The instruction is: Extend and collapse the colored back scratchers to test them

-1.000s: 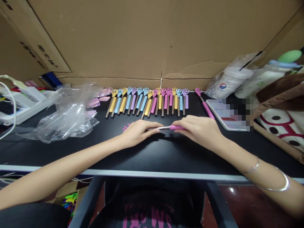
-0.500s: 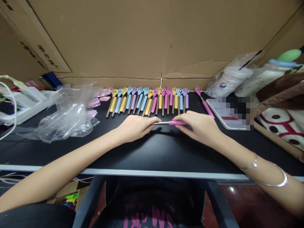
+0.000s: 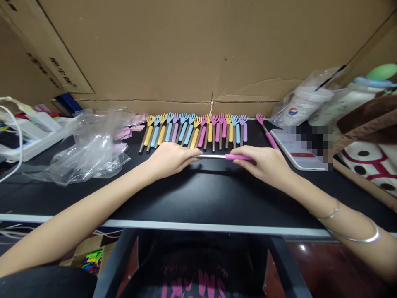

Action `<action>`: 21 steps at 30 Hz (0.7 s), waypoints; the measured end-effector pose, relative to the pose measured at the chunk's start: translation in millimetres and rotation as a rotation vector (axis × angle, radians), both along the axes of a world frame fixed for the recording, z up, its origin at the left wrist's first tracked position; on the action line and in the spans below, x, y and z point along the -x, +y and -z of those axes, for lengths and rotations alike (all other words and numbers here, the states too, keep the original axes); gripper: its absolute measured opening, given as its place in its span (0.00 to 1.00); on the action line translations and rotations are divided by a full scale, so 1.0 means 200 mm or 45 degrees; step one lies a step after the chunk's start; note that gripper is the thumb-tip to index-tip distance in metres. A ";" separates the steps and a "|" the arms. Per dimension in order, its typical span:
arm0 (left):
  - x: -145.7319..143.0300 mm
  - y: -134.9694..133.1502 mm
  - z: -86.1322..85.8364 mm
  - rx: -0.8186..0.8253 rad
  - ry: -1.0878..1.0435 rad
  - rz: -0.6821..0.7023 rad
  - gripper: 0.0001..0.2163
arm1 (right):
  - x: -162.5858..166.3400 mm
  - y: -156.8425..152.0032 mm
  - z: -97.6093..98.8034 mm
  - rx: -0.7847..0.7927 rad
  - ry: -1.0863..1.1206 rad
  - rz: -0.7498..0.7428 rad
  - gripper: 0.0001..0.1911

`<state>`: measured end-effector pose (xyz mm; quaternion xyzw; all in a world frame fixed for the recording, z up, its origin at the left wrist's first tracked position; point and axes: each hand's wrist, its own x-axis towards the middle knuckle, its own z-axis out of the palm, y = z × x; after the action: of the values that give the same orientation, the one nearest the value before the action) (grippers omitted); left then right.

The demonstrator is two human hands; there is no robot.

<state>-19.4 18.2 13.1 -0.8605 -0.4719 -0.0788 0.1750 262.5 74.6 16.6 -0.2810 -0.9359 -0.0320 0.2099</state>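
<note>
Between my two hands a back scratcher point(image 3: 213, 157) is held level above the black desk, its thin metal rod to the left and pink grip to the right. My left hand point(image 3: 167, 160) pinches the rod's left end; any claw there is hidden by the fingers. The pink grip is pinched by my right hand point(image 3: 263, 160), thumb below and fingers above. Just behind my hands lies a row of several back scratchers point(image 3: 210, 132) in yellow, blue, purple and pink, claws pointing away from me. One more pink back scratcher point(image 3: 272, 140) lies apart, beyond my right hand.
Crumpled clear plastic bags point(image 3: 89, 145) and small pink cards point(image 3: 124, 132) lie left, beside a white power strip point(image 3: 40, 140). At right are a phone point(image 3: 290, 145), a bagged cup point(image 3: 310, 103) and a bottle point(image 3: 344, 99). Cardboard point(image 3: 173, 49) walls the back.
My hands have moved apart, left hand leftward and right hand slightly rightward. More of the metal rod shows between them. The row on the desk lies as before.
</note>
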 end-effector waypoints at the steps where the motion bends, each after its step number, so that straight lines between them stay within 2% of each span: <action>1: 0.00 0.00 0.00 -0.030 -0.018 0.016 0.13 | 0.00 0.00 0.00 0.009 0.005 -0.002 0.14; 4: 0.01 0.00 0.01 -0.124 -0.055 0.077 0.13 | 0.00 0.00 0.01 0.069 0.001 -0.007 0.15; 7: 0.01 0.00 0.01 -0.218 -0.055 0.131 0.12 | 0.00 0.00 0.01 0.210 -0.021 0.023 0.17; 10: 0.00 -0.01 0.01 -0.298 -0.025 0.171 0.11 | 0.00 0.00 0.00 0.440 -0.041 0.033 0.19; 15: -0.03 -0.04 0.00 -0.413 0.075 0.213 0.09 | 0.02 -0.01 -0.04 0.805 -0.054 -0.076 0.25; 18: -0.05 -0.05 0.00 -0.467 0.104 0.221 0.09 | 0.02 0.00 -0.05 0.834 -0.047 -0.081 0.25; 21: -0.04 -0.04 0.01 -0.443 0.076 0.214 0.08 | 0.01 0.01 -0.03 0.755 -0.070 -0.044 0.24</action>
<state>-10.8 9.4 10.4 -0.8557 -0.3721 -0.1479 0.3277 260.9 76.7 22.1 -0.3133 -0.9143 0.2388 0.0938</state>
